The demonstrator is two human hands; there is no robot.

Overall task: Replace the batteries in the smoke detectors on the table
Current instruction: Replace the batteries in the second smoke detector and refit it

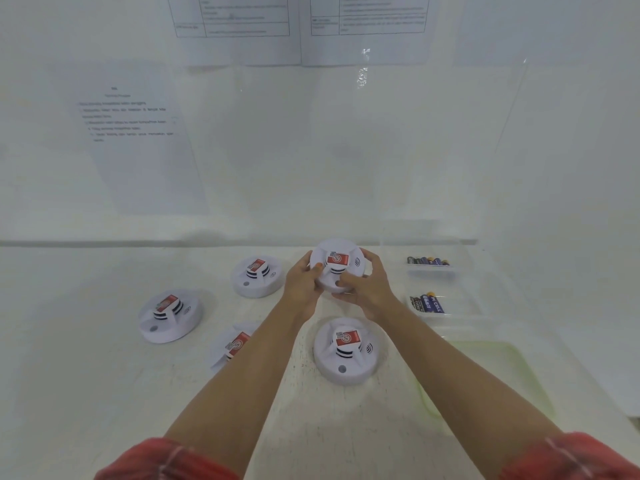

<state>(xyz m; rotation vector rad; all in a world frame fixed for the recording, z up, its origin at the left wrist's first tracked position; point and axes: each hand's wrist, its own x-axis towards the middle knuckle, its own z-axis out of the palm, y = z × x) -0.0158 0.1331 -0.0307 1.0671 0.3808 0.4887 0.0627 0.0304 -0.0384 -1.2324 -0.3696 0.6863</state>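
Sleeve [166, 460]; left grip [302, 281], right grip [367, 289] hold far-edge detector [336, 260].

The smoke detector [341, 245] you hold is smooth matt plastic; at three o'clock, glossy batteries [427, 260] fill a clear plastic tray [431, 271].

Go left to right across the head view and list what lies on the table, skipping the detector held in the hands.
leftmost smoke detector → rear smoke detector → front smoke detector → batteries
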